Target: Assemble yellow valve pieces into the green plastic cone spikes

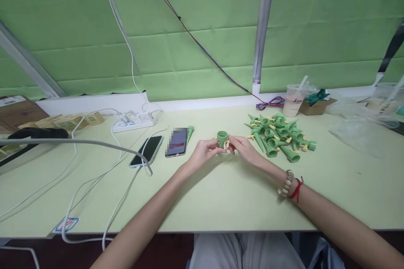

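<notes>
Between my hands, above the table, is a green plastic watering spike (222, 138) with its round threaded mouth turned up toward me. My left hand (203, 152) grips it from the left, thumb and fingers closed on its side. On the other side my right hand (242, 148) pinches it near a small yellow valve (227, 144). The lower part of the spike is partly hidden by my fingers. To the right of my hands lies a loose pile of similar green spikes (277, 132) with yellow valves.
Two phones (147, 151) (177, 142) lie left of my hands, another green spike (190, 133) beside one. White cables (94, 180) run from a power strip (135, 122). At the back right stand a drink cup (293, 101), a small box (315, 107) and a plastic bag (356, 132).
</notes>
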A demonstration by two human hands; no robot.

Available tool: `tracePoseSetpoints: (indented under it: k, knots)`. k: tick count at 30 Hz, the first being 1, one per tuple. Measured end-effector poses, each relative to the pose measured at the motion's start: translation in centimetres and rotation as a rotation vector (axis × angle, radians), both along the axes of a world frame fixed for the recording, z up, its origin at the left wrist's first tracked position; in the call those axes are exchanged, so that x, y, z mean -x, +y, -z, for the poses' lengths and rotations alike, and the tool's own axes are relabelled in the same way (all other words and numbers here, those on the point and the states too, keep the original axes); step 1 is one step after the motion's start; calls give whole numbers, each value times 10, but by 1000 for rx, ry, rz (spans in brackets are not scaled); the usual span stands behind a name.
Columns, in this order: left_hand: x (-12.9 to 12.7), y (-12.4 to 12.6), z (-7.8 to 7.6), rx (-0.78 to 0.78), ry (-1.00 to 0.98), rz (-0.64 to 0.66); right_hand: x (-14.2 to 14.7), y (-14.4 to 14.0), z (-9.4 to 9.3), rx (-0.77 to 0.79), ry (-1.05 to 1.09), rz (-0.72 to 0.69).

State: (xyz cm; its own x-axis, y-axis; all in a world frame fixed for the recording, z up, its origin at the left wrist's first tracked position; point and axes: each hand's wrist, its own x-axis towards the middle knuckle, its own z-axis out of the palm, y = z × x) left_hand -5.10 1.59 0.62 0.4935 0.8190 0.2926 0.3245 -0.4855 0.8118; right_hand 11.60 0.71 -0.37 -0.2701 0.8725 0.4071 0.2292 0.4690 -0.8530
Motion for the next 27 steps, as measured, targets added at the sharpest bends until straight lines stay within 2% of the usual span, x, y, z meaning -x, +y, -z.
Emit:
tracePoseSetpoints:
  k: [3,7,12,16,18,21,24,27]
  knots:
    - [-3,-3,-3,101,-113,58,-2,-1,-4,-35,-33,12]
    - [-4,-4,-7,223,-207,32,-12,-5,-9,-319,-332,165]
    - [-3,-6,-9,286,-189,21,-21,2,-8,-628,-613,229]
    - [-5,-8,-8,302,-180,36,-21,7,-4,-761,-738,280]
    - [-6,-9,-7,295,-169,39,-20,7,-1,-761,-764,280]
    - [-7,-9,-4,290,-129,26,-17,5,3,-680,-737,263]
    - [-7,-9,-2,277,-116,9,-13,2,8,-534,-607,212]
    - [-7,-9,0,213,-56,-6,-7,-2,10,-323,-389,132]
